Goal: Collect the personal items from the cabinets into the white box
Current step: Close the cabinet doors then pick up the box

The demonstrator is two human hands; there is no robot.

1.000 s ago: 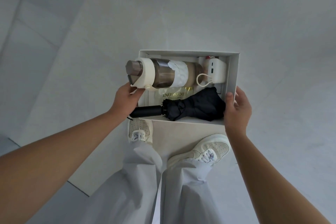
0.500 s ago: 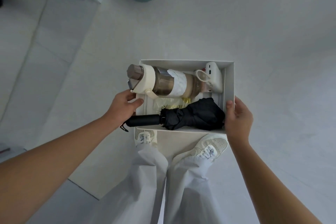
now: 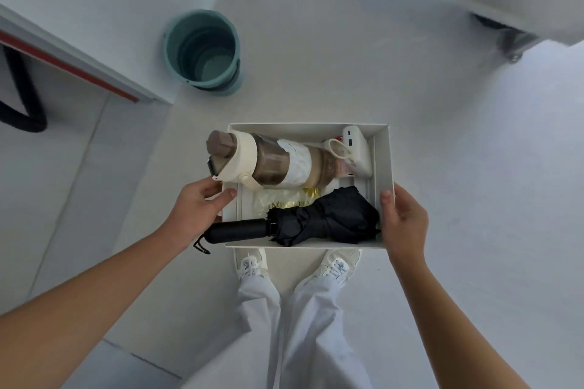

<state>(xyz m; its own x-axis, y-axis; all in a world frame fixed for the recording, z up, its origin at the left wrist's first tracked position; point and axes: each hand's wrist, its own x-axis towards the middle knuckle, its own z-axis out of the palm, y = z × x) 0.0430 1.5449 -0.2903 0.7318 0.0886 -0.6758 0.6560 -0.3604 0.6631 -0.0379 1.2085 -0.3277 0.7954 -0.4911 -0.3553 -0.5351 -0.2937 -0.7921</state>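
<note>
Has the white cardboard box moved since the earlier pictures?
Yes. The white cardboard box has been carried forward and is now nearer to the teal plastic bucket ahead.

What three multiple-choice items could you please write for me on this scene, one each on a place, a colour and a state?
1. Where is the handle of the black umbrella?
A) poking out past the left side of the white box
B) tucked wholly inside
C) hidden under a cloth

2. What colour is the bucket?
A) red
B) teal
C) yellow

3. How is the white box held?
A) by one hand alone
B) by nobody
C) by the left hand and the right hand, one at each side

Answers:
1 A, the handle crosses the box's left edge.
2 B, its walls are blue-green.
3 C, each hand grips a side wall.
</note>
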